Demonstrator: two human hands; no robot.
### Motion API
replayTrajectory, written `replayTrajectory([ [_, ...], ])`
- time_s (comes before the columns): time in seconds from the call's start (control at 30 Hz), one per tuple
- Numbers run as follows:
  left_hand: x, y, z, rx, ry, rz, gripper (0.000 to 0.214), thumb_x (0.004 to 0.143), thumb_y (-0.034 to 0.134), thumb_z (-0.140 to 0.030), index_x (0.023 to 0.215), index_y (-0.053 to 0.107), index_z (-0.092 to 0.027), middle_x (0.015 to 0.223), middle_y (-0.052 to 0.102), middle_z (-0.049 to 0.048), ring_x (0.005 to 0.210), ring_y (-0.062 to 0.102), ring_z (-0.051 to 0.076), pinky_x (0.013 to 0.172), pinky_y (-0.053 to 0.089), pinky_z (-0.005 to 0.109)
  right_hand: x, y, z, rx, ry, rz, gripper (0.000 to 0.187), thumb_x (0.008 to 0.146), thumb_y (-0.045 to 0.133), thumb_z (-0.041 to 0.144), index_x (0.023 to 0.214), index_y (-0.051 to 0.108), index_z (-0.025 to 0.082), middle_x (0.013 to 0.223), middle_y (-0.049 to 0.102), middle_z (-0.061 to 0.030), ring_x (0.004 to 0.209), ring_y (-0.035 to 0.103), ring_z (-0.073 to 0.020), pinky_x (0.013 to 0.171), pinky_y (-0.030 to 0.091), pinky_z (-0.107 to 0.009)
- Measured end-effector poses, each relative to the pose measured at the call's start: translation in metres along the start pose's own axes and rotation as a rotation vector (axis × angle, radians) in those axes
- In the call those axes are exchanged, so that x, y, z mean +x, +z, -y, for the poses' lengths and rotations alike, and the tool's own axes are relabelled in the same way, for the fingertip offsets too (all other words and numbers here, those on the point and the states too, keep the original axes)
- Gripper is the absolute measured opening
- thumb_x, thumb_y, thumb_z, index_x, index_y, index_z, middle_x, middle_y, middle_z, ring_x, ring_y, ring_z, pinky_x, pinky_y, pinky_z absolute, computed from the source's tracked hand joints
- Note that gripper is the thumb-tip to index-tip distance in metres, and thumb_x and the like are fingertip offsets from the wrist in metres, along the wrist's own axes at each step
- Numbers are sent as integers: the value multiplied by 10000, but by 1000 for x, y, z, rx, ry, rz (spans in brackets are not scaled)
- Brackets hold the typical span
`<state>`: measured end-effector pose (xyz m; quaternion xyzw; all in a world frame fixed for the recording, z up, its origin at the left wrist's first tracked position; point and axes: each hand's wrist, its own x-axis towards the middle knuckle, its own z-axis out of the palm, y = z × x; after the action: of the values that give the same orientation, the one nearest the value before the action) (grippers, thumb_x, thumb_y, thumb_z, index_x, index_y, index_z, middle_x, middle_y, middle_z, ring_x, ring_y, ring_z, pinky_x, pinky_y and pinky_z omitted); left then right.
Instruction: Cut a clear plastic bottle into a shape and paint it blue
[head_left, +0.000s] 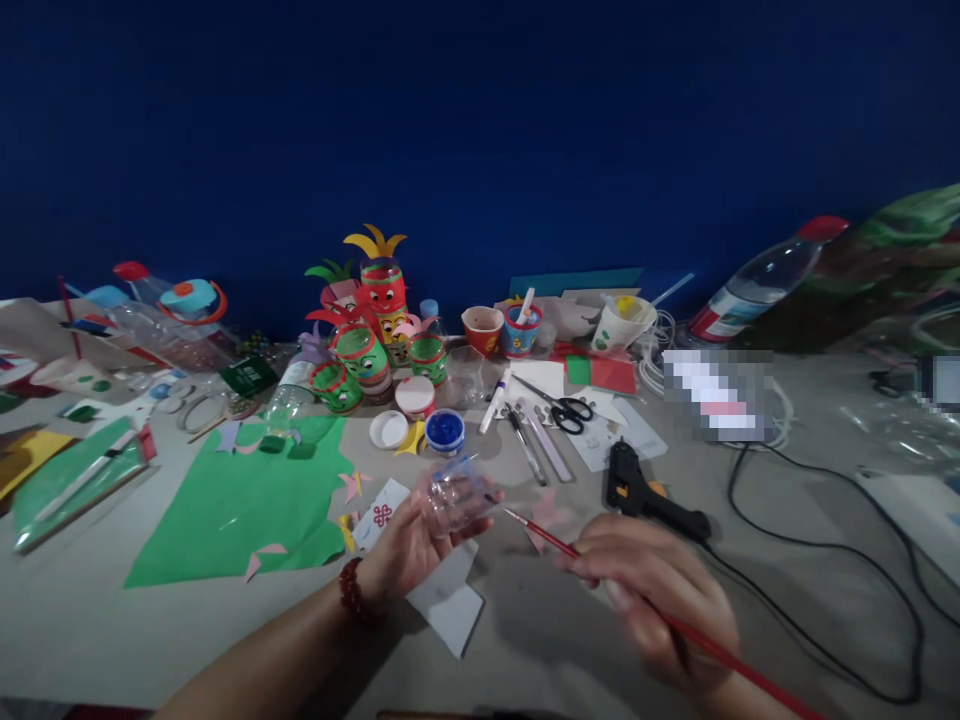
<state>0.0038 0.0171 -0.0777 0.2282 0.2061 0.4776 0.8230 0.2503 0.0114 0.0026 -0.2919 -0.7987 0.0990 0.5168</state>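
My left hand (420, 545) is wrapped round a clear plastic cup (454, 495), which looks like a cut bottle piece and lies tilted on its side. Some blue shows along its upper edge. In my right hand (652, 590) is a paintbrush (540, 532) with a red handle, pinched between thumb and fingers. The brush's dark tip is at the cup's right end; whether it touches the plastic I cannot tell. Just beyond the cup stands an uncapped jar of blue paint (445, 432), beside a white lid (389, 431).
Green paper (247, 510) with scraps covers the left. A black glue gun (637, 490) lies at right, its cord trailing. Scissors (562, 408), pens and a marker (495, 402) lie behind. Painted cups with faces (361, 355) and bottles (765, 285) line the blue wall.
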Motion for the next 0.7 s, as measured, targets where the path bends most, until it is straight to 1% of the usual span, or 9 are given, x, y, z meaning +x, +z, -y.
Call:
replayTrajectory([
  [0.17, 0, -1, 0, -21, 4, -1, 484, 869, 640, -507, 1243, 611, -202, 1392, 607, 146, 1311, 535, 370, 1078, 368, 502, -3, 2, 0, 1, 27, 12, 255, 773, 460, 59, 821, 675, 188, 676, 702, -15, 659, 696, -153, 620, 577, -226],
  [0.27, 0, -2, 0, -6, 0, 5, 505, 873, 629, -513, 1268, 595, -200, 1405, 592, 158, 1312, 532, 377, 1080, 356, 521, -3, 2, 0, -15, 6, -13, 271, 746, 473, 50, 863, 679, 181, 692, 716, -15, 685, 702, -156, 647, 584, -231],
  [0.33, 0, -2, 1, 3, 2, 1, 515, 874, 627, -516, 1275, 589, -196, 1409, 586, 166, 1313, 529, 376, 1089, 344, 533, -3, 2, -1, -7, -4, -4, 290, 741, 470, 42, 891, 676, 179, 690, 717, -14, 686, 704, -158, 651, 589, -238],
  [0.5, 1, -2, 1, -22, 7, 6, 496, 865, 644, -517, 1251, 607, -207, 1397, 602, 151, 1311, 536, 366, 1083, 354, 509, -3, 1, 1, -25, 41, 20, 259, 757, 464, 48, 801, 672, 196, 682, 703, -22, 651, 696, -152, 597, 576, -231],
  [0.63, 1, -2, 1, -5, 8, 14, 520, 864, 636, -532, 1266, 597, -205, 1396, 602, 153, 1304, 542, 369, 1080, 359, 516, -3, 1, 2, -30, 32, -3, 288, 747, 474, 41, 867, 686, 194, 706, 722, -18, 685, 707, -165, 647, 594, -251],
  [0.7, 1, -2, 1, 7, 9, 8, 516, 861, 638, -532, 1262, 599, -211, 1394, 605, 145, 1307, 539, 369, 1079, 363, 515, -2, 2, 2, -11, 25, -2, 280, 759, 474, 42, 867, 687, 188, 696, 714, -18, 677, 705, -163, 630, 589, -245],
])
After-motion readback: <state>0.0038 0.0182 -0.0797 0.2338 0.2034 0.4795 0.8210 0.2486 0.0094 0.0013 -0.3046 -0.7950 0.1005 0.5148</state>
